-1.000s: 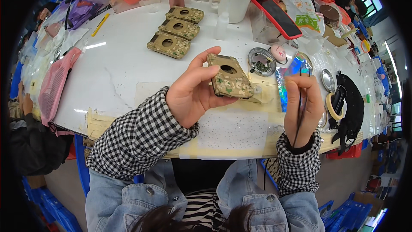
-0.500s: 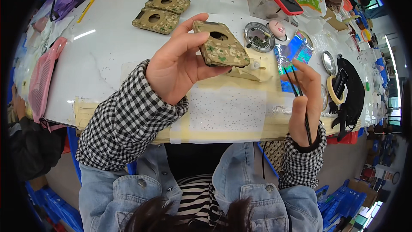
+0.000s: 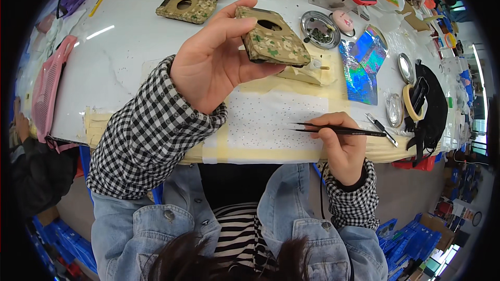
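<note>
A camouflage-patterned case with an oval opening (image 3: 278, 41) is held up and tilted above the table by my left hand (image 3: 211, 54), thumb on its top face and fingers beneath. My right hand (image 3: 341, 148) is closed around black tweezers (image 3: 344, 130), whose tips point left and stand slightly apart. Nothing shows between the tips. Below them lies a white sheet (image 3: 260, 119) scattered with tiny dark specks, edged with yellowish tape. Just beyond the held case sits a taped block (image 3: 304, 75) with a small white peg.
Several matching camouflage cases (image 3: 187, 6) lie in a row at the back. A round metal dish (image 3: 320, 29) holds small dark bits. Shiny holographic pouches (image 3: 359, 70), a craft knife (image 3: 382, 130) and a tape roll (image 3: 411, 106) lie at right; a pink mesh bag (image 3: 52, 88) is at left.
My right hand has moved left and nearer, bringing the tweezers from upright to nearly level over the speckled sheet. My left hand keeps the case raised, and the whole view has shifted slightly.
</note>
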`<action>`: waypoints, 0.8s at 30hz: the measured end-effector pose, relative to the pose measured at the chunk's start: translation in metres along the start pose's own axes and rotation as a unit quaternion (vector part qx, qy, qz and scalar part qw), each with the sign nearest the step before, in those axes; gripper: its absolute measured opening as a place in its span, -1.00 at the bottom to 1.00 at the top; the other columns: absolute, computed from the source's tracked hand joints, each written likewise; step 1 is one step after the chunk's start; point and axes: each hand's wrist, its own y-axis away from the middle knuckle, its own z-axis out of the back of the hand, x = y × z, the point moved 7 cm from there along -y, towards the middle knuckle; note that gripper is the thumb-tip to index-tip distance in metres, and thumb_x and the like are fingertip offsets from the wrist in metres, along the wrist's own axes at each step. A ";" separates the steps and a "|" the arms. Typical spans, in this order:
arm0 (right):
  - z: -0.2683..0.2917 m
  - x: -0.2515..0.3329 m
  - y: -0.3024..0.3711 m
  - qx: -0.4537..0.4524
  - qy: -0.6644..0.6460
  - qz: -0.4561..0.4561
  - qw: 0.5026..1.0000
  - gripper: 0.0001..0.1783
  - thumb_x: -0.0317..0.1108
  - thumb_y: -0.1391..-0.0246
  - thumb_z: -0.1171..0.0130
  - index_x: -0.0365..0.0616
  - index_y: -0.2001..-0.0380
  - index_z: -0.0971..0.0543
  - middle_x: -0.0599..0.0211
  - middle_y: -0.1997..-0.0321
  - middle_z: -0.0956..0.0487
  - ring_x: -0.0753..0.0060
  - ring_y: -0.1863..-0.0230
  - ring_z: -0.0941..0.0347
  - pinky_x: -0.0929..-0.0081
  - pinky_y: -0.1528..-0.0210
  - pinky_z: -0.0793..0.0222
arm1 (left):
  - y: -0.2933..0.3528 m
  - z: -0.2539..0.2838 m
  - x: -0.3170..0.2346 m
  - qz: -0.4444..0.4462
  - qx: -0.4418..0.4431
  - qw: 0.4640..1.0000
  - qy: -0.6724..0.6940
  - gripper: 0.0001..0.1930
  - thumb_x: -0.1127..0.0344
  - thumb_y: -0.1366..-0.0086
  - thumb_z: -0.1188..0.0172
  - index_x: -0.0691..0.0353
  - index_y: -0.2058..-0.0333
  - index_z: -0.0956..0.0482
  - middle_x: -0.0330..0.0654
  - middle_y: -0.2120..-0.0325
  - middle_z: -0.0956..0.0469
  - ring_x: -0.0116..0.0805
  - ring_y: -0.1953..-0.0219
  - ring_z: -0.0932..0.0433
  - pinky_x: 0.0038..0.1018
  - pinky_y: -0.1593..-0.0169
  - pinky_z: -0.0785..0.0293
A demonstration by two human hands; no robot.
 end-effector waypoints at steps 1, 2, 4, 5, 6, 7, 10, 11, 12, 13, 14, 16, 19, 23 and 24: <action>-0.002 -0.001 0.000 -0.022 -0.017 0.006 1.000 -0.87 -0.49 -0.09 -0.13 -0.35 0.32 -0.46 0.24 0.35 -0.56 0.56 0.29 -0.44 0.62 0.21 -0.35 | 0.000 0.001 0.000 -0.001 -0.001 1.000 0.000 -0.54 0.27 -0.36 0.25 0.20 -0.21 -0.02 0.19 -0.11 -0.23 -0.08 -0.12 -0.36 -0.31 -0.08 -0.48; -0.003 -0.002 -0.001 -0.023 -0.007 0.008 1.000 -0.87 -0.49 -0.09 -0.13 -0.35 0.32 -0.46 0.25 0.36 -0.56 0.57 0.31 -0.44 0.63 0.22 -0.35 | 0.001 0.001 0.000 -0.002 -0.002 1.000 -0.001 -0.54 0.27 -0.36 0.24 0.20 -0.21 -0.02 0.19 -0.11 -0.23 -0.08 -0.11 -0.36 -0.31 -0.07 -0.48; -0.003 -0.002 -0.002 -0.025 0.017 0.012 0.999 -0.88 -0.49 -0.09 -0.13 -0.34 0.34 -0.45 0.26 0.38 -0.56 0.58 0.33 -0.43 0.64 0.25 -0.35 | 0.000 0.002 0.001 -0.004 -0.002 1.000 0.001 -0.53 0.26 -0.35 0.24 0.21 -0.21 -0.02 0.20 -0.11 -0.24 -0.08 -0.11 -0.37 -0.31 -0.07 -0.49; -0.004 -0.002 -0.003 -0.023 0.017 0.013 1.000 -0.88 -0.49 -0.08 -0.14 -0.33 0.34 -0.45 0.27 0.38 -0.55 0.59 0.35 -0.43 0.65 0.26 -0.35 | 0.001 0.001 0.001 -0.006 -0.002 1.000 0.001 -0.53 0.26 -0.35 0.24 0.21 -0.21 -0.03 0.19 -0.11 -0.24 -0.08 -0.11 -0.37 -0.31 -0.06 -0.49; -0.005 -0.002 -0.003 -0.021 0.017 0.014 1.000 -0.87 -0.49 -0.08 -0.15 -0.33 0.34 -0.45 0.27 0.39 -0.55 0.60 0.36 -0.43 0.66 0.27 -0.35 | 0.001 0.001 0.001 -0.007 -0.002 1.000 0.000 -0.53 0.26 -0.35 0.23 0.21 -0.21 -0.03 0.19 -0.11 -0.24 -0.08 -0.11 -0.37 -0.31 -0.06 -0.49; -0.006 -0.003 -0.003 -0.019 0.016 0.015 1.000 -0.87 -0.49 -0.08 -0.15 -0.33 0.34 -0.46 0.28 0.39 -0.55 0.60 0.37 -0.42 0.67 0.28 -0.35 | 0.001 0.000 0.001 -0.007 -0.005 1.000 -0.002 -0.53 0.26 -0.35 0.23 0.22 -0.21 -0.03 0.19 -0.11 -0.24 -0.08 -0.11 -0.37 -0.31 -0.06 -0.49; -0.008 -0.002 -0.004 -0.018 0.022 0.012 1.000 -0.88 -0.49 -0.07 -0.16 -0.33 0.35 -0.47 0.28 0.40 -0.55 0.62 0.36 -0.42 0.68 0.29 -0.35 | 0.002 0.000 0.001 -0.006 -0.012 1.000 -0.005 -0.53 0.26 -0.35 0.23 0.22 -0.20 -0.03 0.19 -0.10 -0.25 -0.09 -0.11 -0.37 -0.30 -0.06 -0.49; -0.008 -0.002 -0.004 -0.021 0.029 0.018 0.999 -0.88 -0.49 -0.07 -0.17 -0.33 0.35 -0.48 0.27 0.40 -0.55 0.60 0.37 -0.43 0.67 0.29 -0.35 | 0.001 0.000 0.001 -0.005 -0.013 1.000 -0.003 -0.53 0.25 -0.35 0.23 0.22 -0.20 -0.04 0.19 -0.10 -0.25 -0.09 -0.11 -0.37 -0.30 -0.06 -0.49; -0.007 -0.002 -0.003 -0.023 0.035 0.026 0.999 -0.88 -0.50 -0.06 -0.17 -0.33 0.36 -0.48 0.26 0.40 -0.56 0.58 0.37 -0.44 0.66 0.29 -0.35 | 0.001 0.000 0.001 -0.005 -0.012 1.000 -0.002 -0.53 0.25 -0.35 0.23 0.22 -0.20 -0.04 0.19 -0.10 -0.26 -0.09 -0.11 -0.37 -0.31 -0.06 -0.49; -0.007 -0.003 -0.003 -0.026 0.041 0.033 0.998 -0.88 -0.50 -0.05 -0.18 -0.33 0.37 -0.49 0.25 0.40 -0.56 0.56 0.37 -0.45 0.65 0.30 -0.36 | 0.002 0.000 0.001 -0.004 -0.014 1.000 -0.003 -0.53 0.25 -0.35 0.23 0.23 -0.20 -0.04 0.18 -0.10 -0.26 -0.09 -0.11 -0.37 -0.31 -0.06 -0.49; -0.008 0.001 -0.003 -0.022 0.062 0.072 0.995 -0.88 -0.51 -0.02 -0.20 -0.33 0.37 -0.49 0.23 0.40 -0.56 0.51 0.38 -0.46 0.62 0.30 -0.36 | 0.002 0.000 0.001 -0.003 -0.016 1.000 -0.004 -0.52 0.25 -0.35 0.23 0.23 -0.20 -0.05 0.18 -0.10 -0.26 -0.09 -0.11 -0.37 -0.31 -0.06 -0.49; -0.009 0.009 -0.004 -0.017 0.102 0.150 0.983 -0.86 -0.52 0.03 -0.24 -0.31 0.39 -0.50 0.18 0.39 -0.57 0.40 0.39 -0.48 0.57 0.32 -0.37 | 0.002 0.000 0.001 0.000 -0.019 1.000 -0.006 -0.52 0.24 -0.35 0.23 0.23 -0.21 -0.04 0.17 -0.10 -0.26 -0.09 -0.12 -0.37 -0.31 -0.06 -0.49; -0.014 0.018 -0.004 0.013 0.139 0.213 0.967 -0.82 -0.53 0.13 -0.29 -0.29 0.41 -0.51 0.12 0.38 -0.58 0.24 0.39 -0.50 0.49 0.33 -0.38 | 0.003 0.000 0.001 0.001 -0.026 1.000 -0.011 -0.51 0.24 -0.35 0.22 0.24 -0.21 -0.03 0.16 -0.11 -0.26 -0.09 -0.12 -0.36 -0.30 -0.07 -0.48; -0.015 0.018 -0.005 0.013 0.149 0.210 0.966 -0.81 -0.53 0.16 -0.30 -0.27 0.42 -0.51 0.10 0.38 -0.58 0.20 0.39 -0.50 0.47 0.34 -0.38 | 0.003 0.000 0.000 0.000 -0.024 1.000 -0.013 -0.50 0.24 -0.35 0.23 0.24 -0.22 -0.02 0.16 -0.11 -0.26 -0.09 -0.12 -0.36 -0.30 -0.08 -0.48; -0.015 0.018 -0.005 0.015 0.148 0.209 0.967 -0.80 -0.53 0.16 -0.30 -0.27 0.42 -0.51 0.10 0.38 -0.58 0.19 0.39 -0.49 0.47 0.34 -0.38 | 0.003 0.000 0.000 -0.001 -0.022 1.000 -0.011 -0.50 0.24 -0.35 0.23 0.24 -0.22 -0.02 0.16 -0.11 -0.25 -0.09 -0.12 -0.36 -0.31 -0.08 -0.48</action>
